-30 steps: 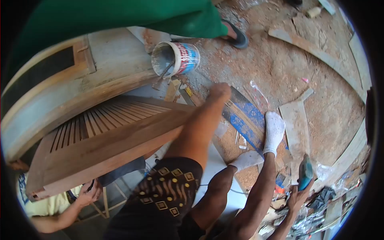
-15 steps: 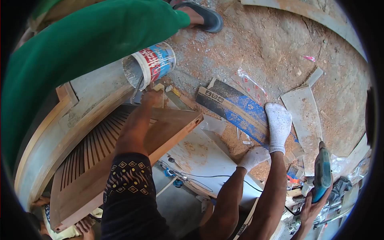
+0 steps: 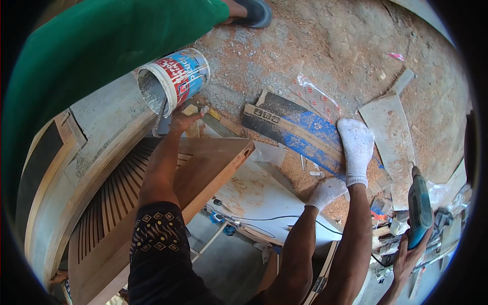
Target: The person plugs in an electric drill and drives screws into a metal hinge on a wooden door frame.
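Left hand (image 3: 182,122), lately over the cardboard (image 3: 300,133), now lies beside the paint bucket (image 3: 188,73), upper left, its fingers' grip impossible to tell; reach thus shifts to the slatted wooden panel's (image 3: 213,165) end; right hand's (image 3: 413,254) fingers encircle the power drill (image 3: 420,208), lower right.

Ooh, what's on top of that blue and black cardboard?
On the cardboard, I see a white-socked foot and scattered brown dust. The part under the foot is covered, so I can't see it.
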The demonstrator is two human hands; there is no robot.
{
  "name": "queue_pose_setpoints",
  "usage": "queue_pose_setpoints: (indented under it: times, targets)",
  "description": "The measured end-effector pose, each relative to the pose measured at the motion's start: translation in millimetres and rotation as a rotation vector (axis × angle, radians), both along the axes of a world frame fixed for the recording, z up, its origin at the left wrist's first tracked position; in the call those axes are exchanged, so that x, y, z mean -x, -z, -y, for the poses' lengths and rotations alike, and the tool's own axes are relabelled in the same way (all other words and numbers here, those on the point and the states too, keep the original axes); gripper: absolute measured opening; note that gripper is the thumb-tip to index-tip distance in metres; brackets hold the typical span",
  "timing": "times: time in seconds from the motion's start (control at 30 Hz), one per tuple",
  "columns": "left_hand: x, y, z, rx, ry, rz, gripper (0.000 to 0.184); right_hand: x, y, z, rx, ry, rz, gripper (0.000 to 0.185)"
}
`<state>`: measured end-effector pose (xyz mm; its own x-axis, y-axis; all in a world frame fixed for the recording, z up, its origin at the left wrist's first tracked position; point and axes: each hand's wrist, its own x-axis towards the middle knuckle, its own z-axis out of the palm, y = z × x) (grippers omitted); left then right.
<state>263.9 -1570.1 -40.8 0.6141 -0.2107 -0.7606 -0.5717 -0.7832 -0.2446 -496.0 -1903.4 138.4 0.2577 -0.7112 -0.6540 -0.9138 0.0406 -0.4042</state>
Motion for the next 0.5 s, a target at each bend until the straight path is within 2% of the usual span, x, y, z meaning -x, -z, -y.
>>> queue_pose_setpoints:
  times: [0.03, 0.13, 0.2, 0.23, 0.27, 0.3, 0.33, 0.37, 0.4, 0.43, 0.5]
  targets:
    - [9, -7, 7, 0.003, 0.007, -0.007, 0.116, -3, -3, -2, 0.003, 0.000, 0.003, 0.084]
    - [34, -24, 30, -0.175, -0.016, 0.225, 0.114, -19, -10, -11, -0.029, 0.049, 0.014, 0.084]
    - [29, -24, 20, -0.180, 0.171, 0.215, 0.107, -19, -14, -21, -0.100, 0.202, 0.084, 0.086]
    - [31, -32, 27, -0.241, 0.236, 0.178, 0.105, -16, -17, -27, -0.178, 0.333, 0.168, 0.088]
    - [37, -37, 28, -0.182, 0.260, 0.098, 0.098, -7, -34, -30, -0.194, 0.350, 0.113, 0.089]
    - [20, -30, 8, -0.170, 0.453, 0.010, 0.089, 2, -52, -33, -0.212, 0.367, 0.058, 0.091]
    - [31, -42, 16, -0.154, 0.521, -0.010, 0.084, 5, -68, -37, -0.211, 0.276, -0.121, 0.092]
    - [22, -39, 8, -0.150, 0.759, -0.051, 0.083, 18, -79, -47, -0.223, 0.309, -0.115, 0.093]
    - [45, -59, 40, -0.178, 0.876, -0.166, 0.082, 31, -89, -62, -0.242, 0.342, -0.100, 0.094]
    - [74, -74, 62, -0.229, 0.888, -0.176, 0.079, 42, -100, -78, -0.255, 0.385, -0.118, 0.094]
    - [97, -89, 81, -0.164, 0.876, -0.260, 0.076, 68, -122, -112, -0.220, 0.460, -0.100, 0.093]
